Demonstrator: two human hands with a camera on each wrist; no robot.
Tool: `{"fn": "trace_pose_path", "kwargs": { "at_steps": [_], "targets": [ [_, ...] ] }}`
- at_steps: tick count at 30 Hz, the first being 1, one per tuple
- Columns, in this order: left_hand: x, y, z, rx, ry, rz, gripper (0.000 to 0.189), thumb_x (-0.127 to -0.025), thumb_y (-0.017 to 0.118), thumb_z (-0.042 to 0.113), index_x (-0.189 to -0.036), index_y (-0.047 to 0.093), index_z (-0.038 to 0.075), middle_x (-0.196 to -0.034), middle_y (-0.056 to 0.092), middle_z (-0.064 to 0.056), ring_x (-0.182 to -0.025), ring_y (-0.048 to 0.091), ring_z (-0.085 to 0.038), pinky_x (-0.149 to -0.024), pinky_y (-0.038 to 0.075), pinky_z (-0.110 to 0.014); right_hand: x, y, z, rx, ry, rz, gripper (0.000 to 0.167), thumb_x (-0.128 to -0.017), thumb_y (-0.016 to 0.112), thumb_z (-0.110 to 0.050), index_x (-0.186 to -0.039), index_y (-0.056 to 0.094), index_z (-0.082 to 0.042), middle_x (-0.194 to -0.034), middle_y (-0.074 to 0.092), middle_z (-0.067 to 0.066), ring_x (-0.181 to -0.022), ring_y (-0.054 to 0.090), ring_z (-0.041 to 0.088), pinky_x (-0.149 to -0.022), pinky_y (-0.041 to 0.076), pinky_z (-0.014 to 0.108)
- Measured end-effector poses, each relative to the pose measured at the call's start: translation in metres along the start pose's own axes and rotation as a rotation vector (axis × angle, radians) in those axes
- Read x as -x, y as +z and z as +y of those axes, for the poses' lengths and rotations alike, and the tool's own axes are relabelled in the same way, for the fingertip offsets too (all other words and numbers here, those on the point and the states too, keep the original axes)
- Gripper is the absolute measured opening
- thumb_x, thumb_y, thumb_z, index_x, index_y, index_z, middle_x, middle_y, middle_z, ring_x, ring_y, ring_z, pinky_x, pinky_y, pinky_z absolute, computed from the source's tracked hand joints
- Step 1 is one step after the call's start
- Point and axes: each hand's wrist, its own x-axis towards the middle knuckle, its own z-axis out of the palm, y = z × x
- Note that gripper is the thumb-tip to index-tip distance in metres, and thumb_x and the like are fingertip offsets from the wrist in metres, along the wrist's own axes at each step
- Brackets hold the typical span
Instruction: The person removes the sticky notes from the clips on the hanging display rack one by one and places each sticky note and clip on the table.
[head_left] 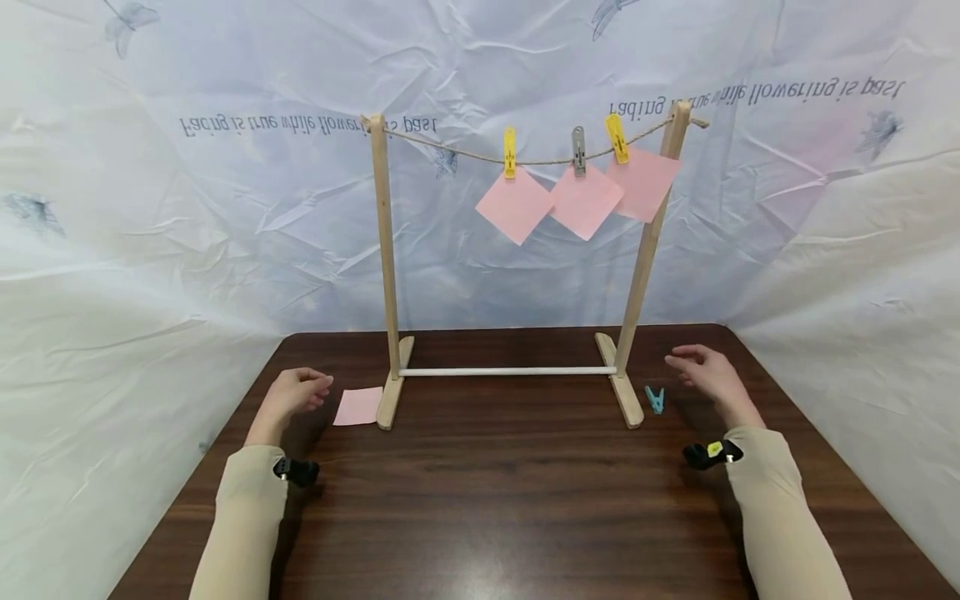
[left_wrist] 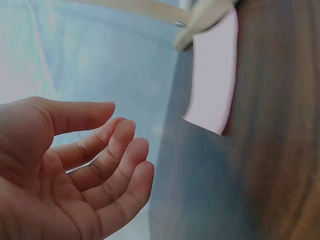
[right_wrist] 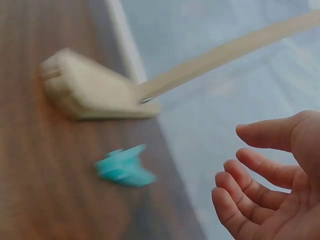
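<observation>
My left hand (head_left: pixel 295 392) hovers left of a pink paper square (head_left: pixel 358 406) that lies on the table beside the rack's left foot. Its fingers are loosely bent with nothing between them, as the left wrist view shows. On the other side, my right hand (head_left: pixel 708 372) is just right of a blue clothespin (head_left: pixel 655 400) lying near the rack's right foot. The right wrist view shows its thumb and fingers apart, holding nothing. Three pink paper squares hang from the twine (head_left: pixel 468 155), under a yellow clothespin (head_left: pixel 510 153), a grey one (head_left: pixel 578 151) and another yellow one (head_left: pixel 617 139).
A wooden rack (head_left: pixel 386 250) with two upright posts and a white crossbar (head_left: pixel 510 372) stands at the back of the dark brown table (head_left: pixel 480 483). Pale printed sheeting (head_left: pixel 480 283) encloses the table behind and on both sides.
</observation>
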Motion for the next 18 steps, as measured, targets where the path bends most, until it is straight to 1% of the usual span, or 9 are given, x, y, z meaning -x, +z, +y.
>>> {"fn": "trace_pose_path", "kwargs": {
  "at_steps": [3,5,6,8,10,12,14,16,18],
  "targets": [
    [-0.002,0.001,0.011,0.003,0.016,0.001,0.039,-0.102,0.062,0.024,-0.120,0.060,-0.010,-0.099,0.070,-0.019,-0.075,0.067,-0.019,-0.070,0.059,-0.035,0.003,-0.012,-0.018,-0.007,-0.048,0.038,0.067,-0.104,0.051,-0.046,-0.145,0.044,0.006,-0.129,0.053,0.030,-0.096,0.062,0.024,-0.081,0.055,0.035],
    [-0.002,0.001,0.017,-0.004,0.026,-0.002,0.039,-0.102,0.062,0.026,-0.121,0.060,-0.009,-0.098,0.070,-0.018,-0.075,0.067,-0.018,-0.071,0.059,-0.037,0.005,-0.019,-0.030,-0.003,-0.086,0.060,0.065,-0.104,0.051,-0.046,-0.146,0.045,0.004,-0.128,0.055,0.027,-0.089,0.060,0.008,-0.075,0.053,0.024],
    [-0.002,0.000,0.021,-0.007,0.036,-0.003,0.039,-0.102,0.062,0.026,-0.121,0.060,-0.008,-0.095,0.070,-0.016,-0.074,0.066,-0.016,-0.070,0.059,-0.036,0.006,-0.021,-0.036,-0.008,-0.111,0.069,0.064,-0.105,0.051,-0.045,-0.146,0.045,0.003,-0.126,0.056,0.026,-0.086,0.057,0.002,-0.072,0.052,0.020],
    [-0.002,0.001,0.028,-0.011,0.065,-0.005,0.040,-0.102,0.062,0.027,-0.121,0.060,-0.008,-0.091,0.070,-0.010,-0.073,0.065,-0.015,-0.068,0.059,-0.033,0.008,-0.026,-0.047,-0.016,-0.161,0.090,0.061,-0.105,0.051,-0.042,-0.147,0.045,0.002,-0.121,0.058,0.020,-0.084,0.057,-0.001,-0.071,0.051,0.018],
    [-0.001,0.002,0.036,-0.008,0.096,-0.006,0.039,-0.103,0.061,0.027,-0.121,0.061,-0.008,-0.089,0.069,-0.006,-0.073,0.065,-0.013,-0.067,0.058,-0.030,0.010,-0.029,-0.057,-0.030,-0.204,0.119,0.057,-0.105,0.052,-0.039,-0.145,0.047,0.002,-0.112,0.061,0.010,-0.082,0.057,-0.002,-0.069,0.050,0.016],
    [-0.001,0.003,0.043,-0.009,0.128,-0.006,0.040,-0.103,0.062,0.028,-0.122,0.061,-0.008,-0.092,0.069,-0.007,-0.074,0.065,-0.012,-0.066,0.057,-0.027,0.011,-0.032,-0.066,-0.051,-0.248,0.152,0.053,-0.105,0.054,-0.036,-0.142,0.050,0.002,-0.101,0.063,-0.002,-0.079,0.058,-0.001,-0.068,0.050,0.016],
    [0.001,0.005,0.052,-0.014,0.153,-0.010,0.042,-0.102,0.062,0.030,-0.123,0.061,-0.007,-0.096,0.070,-0.010,-0.075,0.065,-0.012,-0.067,0.057,-0.026,0.012,-0.033,-0.076,-0.075,-0.277,0.182,0.048,-0.104,0.056,-0.035,-0.138,0.054,-0.001,-0.093,0.062,-0.013,-0.079,0.059,-0.001,-0.068,0.049,0.015],
    [0.002,0.007,0.061,-0.013,0.174,-0.016,0.043,-0.102,0.062,0.031,-0.124,0.061,-0.006,-0.101,0.069,-0.013,-0.077,0.065,-0.012,-0.069,0.057,-0.025,0.013,-0.034,-0.086,-0.106,-0.313,0.208,0.041,-0.104,0.058,-0.033,-0.133,0.058,-0.005,-0.089,0.061,-0.019,-0.078,0.060,0.000,-0.068,0.049,0.014],
    [0.003,0.009,0.070,-0.002,0.200,-0.028,0.043,-0.102,0.062,0.030,-0.125,0.061,-0.006,-0.103,0.068,-0.015,-0.078,0.065,-0.012,-0.070,0.057,-0.025,0.015,-0.035,-0.098,-0.140,-0.342,0.231,0.032,-0.103,0.060,-0.032,-0.127,0.062,-0.011,-0.087,0.062,-0.021,-0.078,0.060,0.000,-0.067,0.049,0.013]
  ]
}}
